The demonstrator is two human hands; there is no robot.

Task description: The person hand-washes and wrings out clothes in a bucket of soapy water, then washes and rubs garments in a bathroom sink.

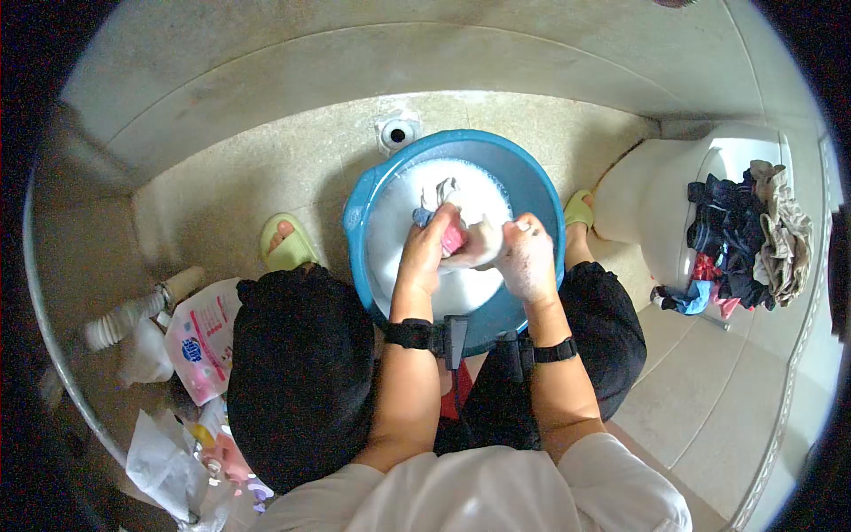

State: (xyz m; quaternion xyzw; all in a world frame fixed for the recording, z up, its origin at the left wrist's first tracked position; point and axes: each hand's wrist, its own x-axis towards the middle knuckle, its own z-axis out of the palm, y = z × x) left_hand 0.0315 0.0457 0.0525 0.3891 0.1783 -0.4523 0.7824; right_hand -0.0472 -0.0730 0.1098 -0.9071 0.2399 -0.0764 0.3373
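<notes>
A wet piece of cloth (480,246), pale with pink, blue and dark-striped patches, is stretched between my two hands. I cannot make out what kind of garment it is. My left hand (425,248) is closed round its pink and blue part, thumb on top. At the cloth's other end, my right hand (526,262) is clenched, with suds on its back. Both hands are above white, foamy water (390,257) in a round blue basin (533,177). The basin stands on the floor between my legs.
A floor drain (399,134) lies beyond the basin. To the right, several dark and beige clothes (731,235) are heaped on a white toilet (651,191). A pink-and-white detergent bag (202,341), a ribbed hose (115,329) and plastic bags (164,461) are at the left.
</notes>
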